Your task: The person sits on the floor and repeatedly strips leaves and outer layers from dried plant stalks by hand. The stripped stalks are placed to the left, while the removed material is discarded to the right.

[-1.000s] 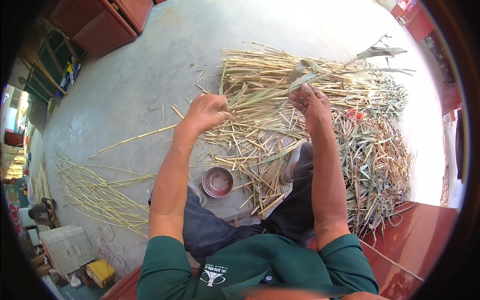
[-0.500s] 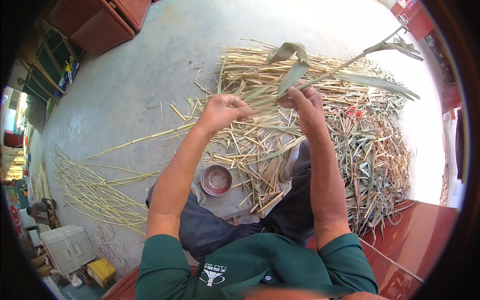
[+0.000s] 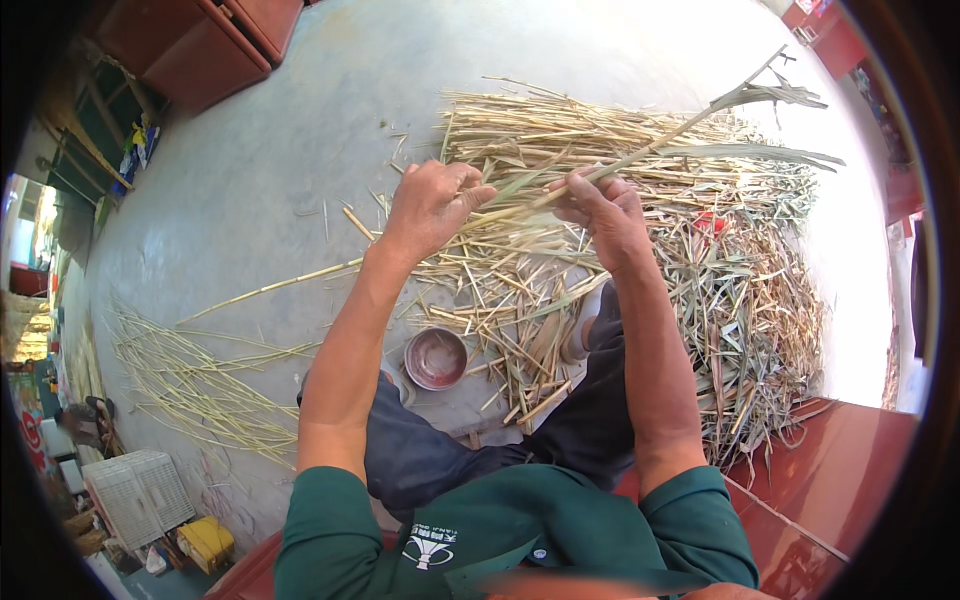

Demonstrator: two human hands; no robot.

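The grey floor (image 3: pixel 330 110) is the base surface; I use the reddish-brown bowl (image 3: pixel 414 362) as reference, with left and right taken as the person's own. Dry stalks (image 3: pixel 590 125) form a broad layer beyond the bowl and to its right. A heap of dry leaves (image 3: pixel 760 310) lies to the right of the bowl. Thin yellow-green stems (image 3: pixel 210 385) lie spread to its left. One long leafy stalk (image 3: pixel 640 153) slants across, beyond the bowl, with its leafy end to the right. Right hand (image 3: pixel 608 215): beyond the bowl and to its right, thumb and fingers clamped on this stalk. Left hand (image 3: pixel 428 208): directly beyond the bowl, fingers bent; I cannot tell whether they grip anything.
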